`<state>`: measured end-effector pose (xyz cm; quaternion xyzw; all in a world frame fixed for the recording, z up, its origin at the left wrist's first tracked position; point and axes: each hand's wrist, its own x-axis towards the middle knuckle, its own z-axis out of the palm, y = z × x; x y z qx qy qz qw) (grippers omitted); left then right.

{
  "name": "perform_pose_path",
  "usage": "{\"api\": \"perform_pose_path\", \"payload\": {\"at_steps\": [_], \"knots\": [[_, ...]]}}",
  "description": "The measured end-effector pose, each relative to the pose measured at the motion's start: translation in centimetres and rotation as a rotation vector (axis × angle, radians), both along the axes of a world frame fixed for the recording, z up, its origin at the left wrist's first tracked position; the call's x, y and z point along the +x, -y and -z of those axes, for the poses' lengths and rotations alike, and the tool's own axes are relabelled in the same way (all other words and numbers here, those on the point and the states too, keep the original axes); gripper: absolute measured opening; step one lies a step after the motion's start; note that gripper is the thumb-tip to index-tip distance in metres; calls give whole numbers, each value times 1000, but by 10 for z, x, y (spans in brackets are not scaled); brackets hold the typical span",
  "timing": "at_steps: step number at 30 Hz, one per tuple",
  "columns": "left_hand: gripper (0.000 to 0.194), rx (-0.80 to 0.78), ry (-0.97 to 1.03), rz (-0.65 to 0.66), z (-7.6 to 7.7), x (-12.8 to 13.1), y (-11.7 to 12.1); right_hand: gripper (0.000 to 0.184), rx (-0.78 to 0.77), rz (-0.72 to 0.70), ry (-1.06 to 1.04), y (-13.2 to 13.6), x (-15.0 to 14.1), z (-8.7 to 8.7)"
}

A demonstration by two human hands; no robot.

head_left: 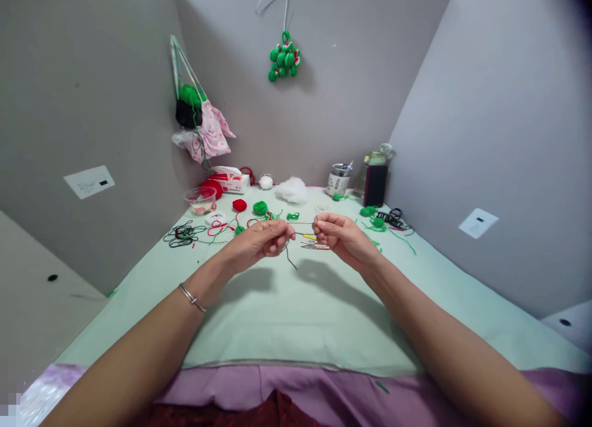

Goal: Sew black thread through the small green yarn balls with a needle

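A thin dark yarn strand (304, 223) runs straight between my two hands above the table. My left hand (267, 239) is closed, pinching one end, and a loose dark tail (290, 258) hangs below its fingers. My right hand (341, 234) pinches the other end between thumb and fingertip. Behind and under the right hand lie a pair of thread snips (314, 245) and a slim tool with a yellow part (309, 236), partly hidden by the fingers.
Dark cord (182, 234), a red yarn ball (239, 205), a green yarn ball (259, 208) and white stuffing (292, 190) lie behind. A tissue box (231, 182), clear bowl (201, 200), tin (339, 180) and black phone-like block (375, 186) stand along the back. Panels enclose the table (296, 328).
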<state>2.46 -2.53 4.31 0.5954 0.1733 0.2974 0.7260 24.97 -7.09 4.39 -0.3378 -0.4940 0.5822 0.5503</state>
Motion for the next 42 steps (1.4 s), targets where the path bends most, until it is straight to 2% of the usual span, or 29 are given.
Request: {"api": "perform_pose_path", "payload": {"at_steps": [4, 6, 13, 16, 19, 21, 25, 27, 29, 30, 32, 34, 35, 37, 40, 42], "knots": [[28, 2, 167, -216, 2, -3, -1, 20, -16, -8, 34, 1, -5, 2], [25, 0, 206, -254, 2, -4, -1, 19, -22, -23, 62, 2, -9, 4], [25, -145, 312, -96, -5, -7, 6, 18, -21, -106, 141, 5, -14, 5], [26, -131, 303, -121, -2, -6, 5, 19, -24, -74, 139, 6, -12, 2], [25, -70, 277, -230, 2, -7, 1, 19, -23, -61, 116, 5, -10, 0], [25, -88, 286, -282, 2, -8, -3, 19, -16, -60, 103, 5, -10, 0], [34, -209, 358, -206, -1, -11, -4, 19, -7, -39, 64, 3, -10, 2], [31, -200, 297, -219, 1, -9, -1, 19, -11, -27, 52, 3, -10, 3], [24, -152, 145, -253, 5, -5, 3, 20, -13, -18, 43, 2, -9, 4], [27, -121, 52, -236, 8, -3, 5, 21, -9, -13, 38, 2, -9, 4], [32, -46, -114, -91, 12, 0, 10, 22, -2, -1, 27, 1, -8, 4], [27, 29, -168, 39, 14, 2, 13, 23, -1, 6, 21, 0, -8, 5], [26, 55, -140, 51, 14, 3, 14, 23, -3, 6, 21, 0, -9, 6], [26, 56, -3, -37, 13, 3, 13, 23, -15, -10, 32, 0, -11, 7], [20, -50, 203, -195, 9, 1, 8, 23, -45, -59, 58, 2, -16, 11], [17, -153, 277, -223, 6, -1, 5, 24, -66, -93, 64, 2, -20, 14]]}}
